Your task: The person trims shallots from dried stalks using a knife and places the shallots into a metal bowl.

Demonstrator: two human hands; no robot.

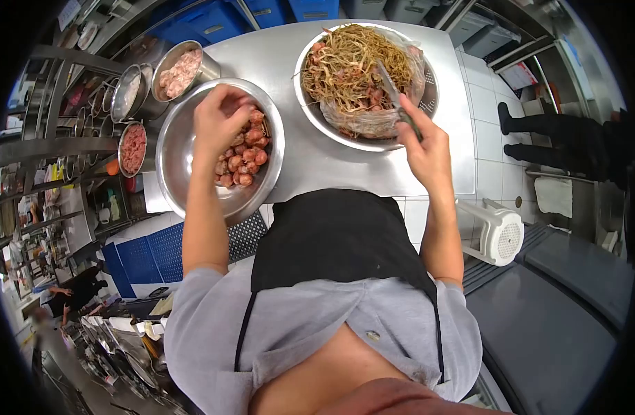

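Observation:
My left hand [222,117] is over a large steel bowl [173,149], its fingers curled in toward the thumb. Whatever they hold, if anything, is hidden. Under and beside it, a heap of reddish-brown shallots [245,155] lies along the bowl's right side. In my right hand [426,142] is a knife [388,81], gripped by its dark handle, the blade pointing up and left. That blade is above a white-rimmed colander [305,104], where a clear plastic bag [362,124] holds shallots with long, dry, straw-coloured stalks [355,52].
Left of the bowl stand a steel pot of pale raw meat [180,72] and a container of minced meat [133,149]. The steel table [283,55] ends before my black apron [334,235]. A white plastic stool [500,235] and another person's dark-clothed legs [549,138] are at right.

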